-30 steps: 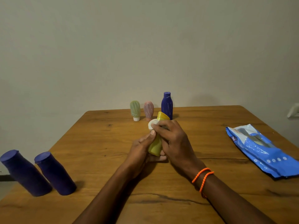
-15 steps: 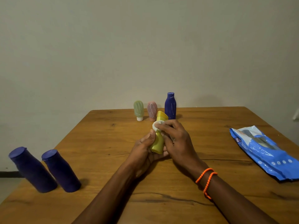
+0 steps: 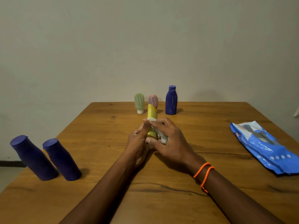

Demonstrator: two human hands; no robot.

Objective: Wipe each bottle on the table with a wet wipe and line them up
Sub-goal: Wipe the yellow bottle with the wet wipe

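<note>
- Yellow bottle (image 3: 152, 114): held upright above the middle of the wooden table (image 3: 210, 138), its upper half rising clear of both hands, its lower half enclosed between them.
- Wet wipe (image 3: 159, 135): a crumpled white wad pressed against the right side of the yellow bottle, from mid-height down to its base.
- Left hand (image 3: 139, 143): fingers curled round the lower left of the yellow bottle, thumb raised along its side; the hand grasps the bottle.
- Right hand (image 3: 171, 139): fingers bent over the wet wipe, pinching it against the bottle; two orange bead bracelets (image 3: 204, 174) circle the wrist.
- Green bottle (image 3: 139, 102): small, standing cap-down at the far edge of the table, behind the hands and slightly left.
- Pink bottle (image 3: 153, 99): just beside the green bottle on its right, its lower part hidden behind the yellow bottle.
- Dark blue bottle (image 3: 171, 101): upright at the far edge, right of the pink bottle and apart from it.
- Two purple bottles: one (image 3: 33, 157) at the near left corner, the other (image 3: 62, 159) just to its right; both appear to lean leftward in the wide-angle view.
- Blue wipes pack (image 3: 265, 147): lying flat near the right edge of the table, well apart from the hands.
- Wall (image 3: 145, 46): plain, pale, behind the table.
</note>
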